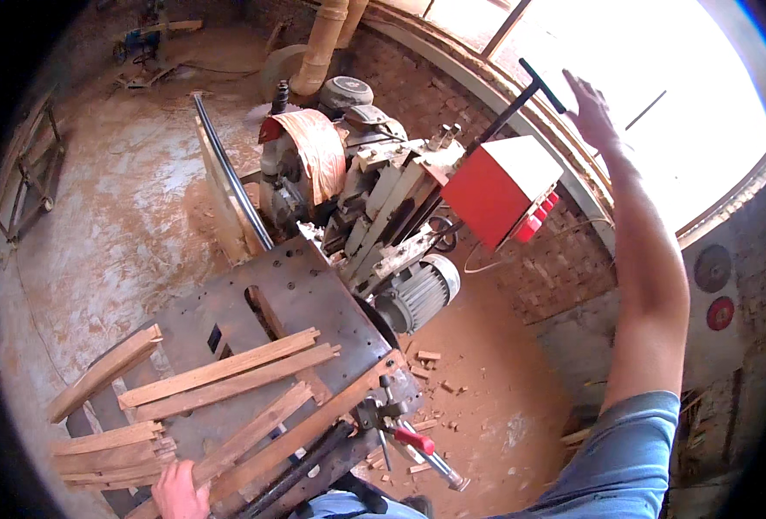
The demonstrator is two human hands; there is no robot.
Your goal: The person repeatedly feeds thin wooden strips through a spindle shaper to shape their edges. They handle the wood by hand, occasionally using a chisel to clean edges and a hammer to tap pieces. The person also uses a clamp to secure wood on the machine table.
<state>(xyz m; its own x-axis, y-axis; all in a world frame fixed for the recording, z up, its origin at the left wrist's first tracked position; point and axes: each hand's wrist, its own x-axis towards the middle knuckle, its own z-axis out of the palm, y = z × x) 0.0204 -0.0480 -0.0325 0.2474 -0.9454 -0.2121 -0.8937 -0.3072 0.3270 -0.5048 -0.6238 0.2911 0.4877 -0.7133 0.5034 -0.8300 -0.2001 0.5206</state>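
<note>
My left hand (181,491) is at the bottom, fingers curled on the end of a wooden strip (253,432) lying slantwise over the metal machine table (227,294). Other strips (227,368) lie beside it on the table. My right hand (594,112) is raised high at the right, fingers extended and apart, beside a black T-handle (541,85) that rises from the woodworking machine (374,208); whether it touches the handle I cannot tell. Below that handle sit a red control box (495,190) and a grey motor (416,292).
A clamp with a red handle (413,439) is at the table's near edge. Wood offcuts (435,372) litter the dusty floor. A metal rack (28,173) stands left, blue equipment (136,41) at the back. A bright window (643,52) and brick wall are at right.
</note>
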